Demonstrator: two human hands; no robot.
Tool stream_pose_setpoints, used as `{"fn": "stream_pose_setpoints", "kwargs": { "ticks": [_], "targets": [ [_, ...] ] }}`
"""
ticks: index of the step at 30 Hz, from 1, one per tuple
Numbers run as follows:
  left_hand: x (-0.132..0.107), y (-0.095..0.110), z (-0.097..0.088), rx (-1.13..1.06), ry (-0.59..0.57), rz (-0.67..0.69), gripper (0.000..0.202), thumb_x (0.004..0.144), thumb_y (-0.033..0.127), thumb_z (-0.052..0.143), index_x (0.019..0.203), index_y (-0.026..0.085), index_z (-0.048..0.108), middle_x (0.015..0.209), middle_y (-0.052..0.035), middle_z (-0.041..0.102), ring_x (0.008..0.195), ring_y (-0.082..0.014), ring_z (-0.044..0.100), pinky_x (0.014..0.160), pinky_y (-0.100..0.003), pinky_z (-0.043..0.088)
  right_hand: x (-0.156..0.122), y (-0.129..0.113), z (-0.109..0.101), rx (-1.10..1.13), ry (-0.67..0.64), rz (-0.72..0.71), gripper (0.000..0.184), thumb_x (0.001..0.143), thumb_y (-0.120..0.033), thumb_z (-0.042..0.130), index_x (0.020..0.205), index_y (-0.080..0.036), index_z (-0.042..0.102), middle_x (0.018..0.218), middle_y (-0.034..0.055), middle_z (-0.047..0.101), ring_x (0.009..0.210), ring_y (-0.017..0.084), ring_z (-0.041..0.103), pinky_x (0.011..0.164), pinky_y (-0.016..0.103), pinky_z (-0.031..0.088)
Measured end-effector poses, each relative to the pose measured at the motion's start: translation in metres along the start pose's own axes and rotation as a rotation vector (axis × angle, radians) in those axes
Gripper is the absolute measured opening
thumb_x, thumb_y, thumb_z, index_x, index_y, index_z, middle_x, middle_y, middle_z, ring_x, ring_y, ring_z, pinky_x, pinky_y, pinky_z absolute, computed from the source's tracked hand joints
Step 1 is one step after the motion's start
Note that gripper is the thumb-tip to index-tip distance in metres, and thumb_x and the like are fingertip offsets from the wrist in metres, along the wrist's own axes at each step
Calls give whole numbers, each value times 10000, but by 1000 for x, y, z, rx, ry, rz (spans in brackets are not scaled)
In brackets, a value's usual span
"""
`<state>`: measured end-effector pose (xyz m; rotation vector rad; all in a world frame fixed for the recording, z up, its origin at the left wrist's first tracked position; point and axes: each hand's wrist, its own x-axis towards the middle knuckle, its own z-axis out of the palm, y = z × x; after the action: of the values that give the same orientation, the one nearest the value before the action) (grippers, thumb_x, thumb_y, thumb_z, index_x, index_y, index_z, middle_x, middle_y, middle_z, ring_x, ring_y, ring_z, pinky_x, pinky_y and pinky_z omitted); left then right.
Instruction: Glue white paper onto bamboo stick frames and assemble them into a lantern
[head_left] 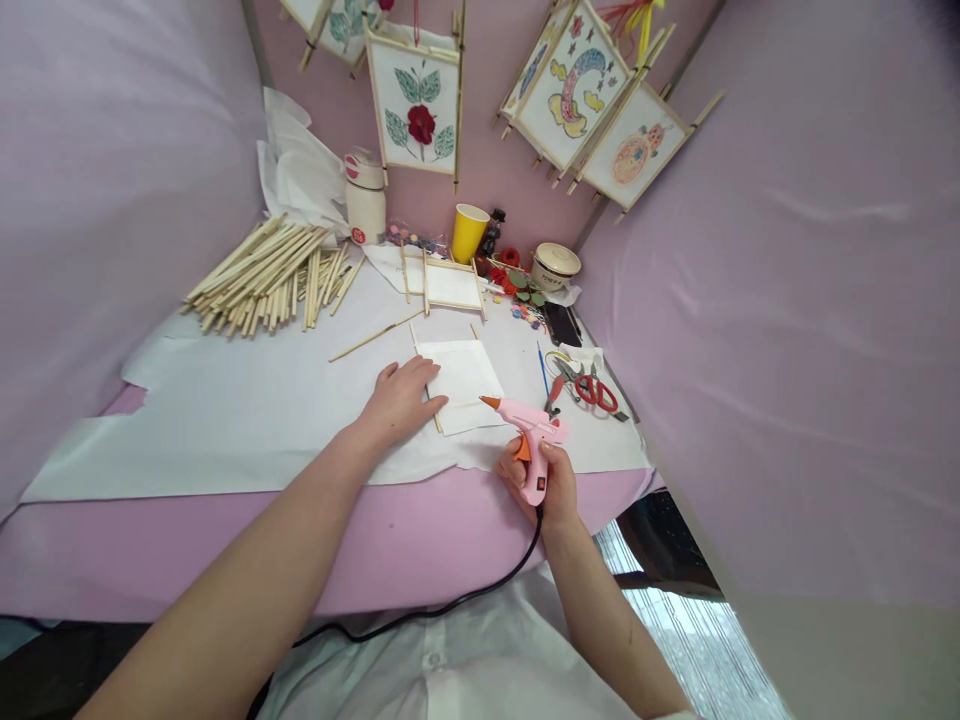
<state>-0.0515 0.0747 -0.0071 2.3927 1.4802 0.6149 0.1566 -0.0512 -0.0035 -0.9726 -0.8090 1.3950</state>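
My right hand (553,478) is wrapped round the handle of a pink glue gun (534,430), its fingers by the orange trigger. The orange nozzle points left, above the near right part of a white sheet (463,375). My left hand (403,398) lies palm down with fingers stretched out on the left edge of that sheet. Thin wooden sticks show along the sheet's left edge, partly hidden by the hand. Behind it stands a small stick frame with a white panel (453,286). A single stick (375,336) lies to the left.
A heap of wooden sticks (262,275) lies at the back left, near a white bottle (366,200). A yellow cup (469,233), a lidded bowl (555,266) and a phone (562,324) stand or lie behind. Red-handled scissors (597,394) are at right. Decorated lanterns (417,110) hang above; a black cord (480,592) trails below.
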Motion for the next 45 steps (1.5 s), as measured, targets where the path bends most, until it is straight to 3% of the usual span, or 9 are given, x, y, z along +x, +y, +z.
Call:
{"fn": "stream_pose_setpoints", "kwargs": {
  "ticks": [5, 10, 17, 22, 25, 30, 35, 42, 45],
  "targets": [
    [0, -1, 1, -1, 4, 3, 477, 867, 372, 521, 1311, 196, 524, 1436, -97, 515, 1388, -252, 391, 1161, -514, 242, -3, 2, -2, -151, 82, -26, 417, 778, -519, 431, 760, -172, 663, 474, -16, 454, 468, 126, 384, 519, 264, 348],
    [0, -2, 4, -8, 6, -3, 474, 865, 379, 529, 1311, 219, 529, 1436, -82, 513, 1382, -262, 397, 1163, -508, 236, -8, -3, 2, -405, 203, -49, 351, 790, -470, 607, 852, -142, 717, 589, -10, 541, 509, 107, 430, 485, 231, 316],
    [-1, -1, 2, -28, 8, -9, 459, 861, 378, 537, 1298, 237, 533, 1425, -62, 522, 1374, -253, 405, 1168, -499, 225, -2, -6, 15, -896, 155, -10, 447, 863, -519, 508, 879, -118, 706, 576, 2, 533, 477, 132, 451, 451, 252, 331],
    [-1, 0, 2, -40, 13, -10, 459, 858, 373, 545, 1298, 242, 534, 1420, -61, 524, 1365, -256, 413, 1170, -500, 211, 2, -1, 19, -1130, 149, -102, 385, 884, -459, 478, 719, -157, 652, 526, -1, 499, 503, 148, 456, 487, 261, 306],
    [-1, -1, 4, -44, 12, -11, 465, 855, 371, 553, 1303, 247, 532, 1425, -62, 521, 1371, -259, 404, 1173, -498, 200, 2, -1, 21, -1202, 174, -136, 353, 863, -421, 497, 611, -183, 564, 541, 11, 502, 518, 146, 423, 500, 266, 278],
    [-1, -2, 4, -47, 10, -8, 465, 862, 369, 548, 1307, 234, 526, 1429, -67, 520, 1376, -246, 399, 1173, -499, 201, -1, -6, 23, -1295, 222, -179, 331, 864, -394, 485, 600, -197, 514, 546, 20, 497, 532, 154, 396, 530, 282, 247],
    [-2, -1, 2, -47, 9, -6, 473, 866, 370, 544, 1315, 223, 519, 1430, -68, 520, 1381, -245, 392, 1175, -498, 199, -3, -5, 24, -1350, 162, -192, 347, 893, -392, 456, 608, -201, 514, 559, 21, 528, 526, 155, 424, 530, 279, 258],
    [-1, -1, 2, -45, -1, -14, 470, 861, 373, 545, 1309, 233, 524, 1432, -72, 519, 1378, -252, 397, 1172, -498, 206, -2, -5, 22, -1432, 234, -211, 326, 890, -374, 456, 637, -194, 555, 543, 32, 537, 506, 164, 430, 540, 294, 241],
    [-1, -1, 2, -45, 0, -12, 471, 862, 377, 544, 1309, 230, 523, 1433, -73, 515, 1380, -253, 395, 1172, -502, 205, -3, -3, 22, -1409, 190, -226, 344, 896, -383, 457, 627, -195, 558, 536, 32, 544, 504, 162, 445, 538, 293, 249]
  ]
}}
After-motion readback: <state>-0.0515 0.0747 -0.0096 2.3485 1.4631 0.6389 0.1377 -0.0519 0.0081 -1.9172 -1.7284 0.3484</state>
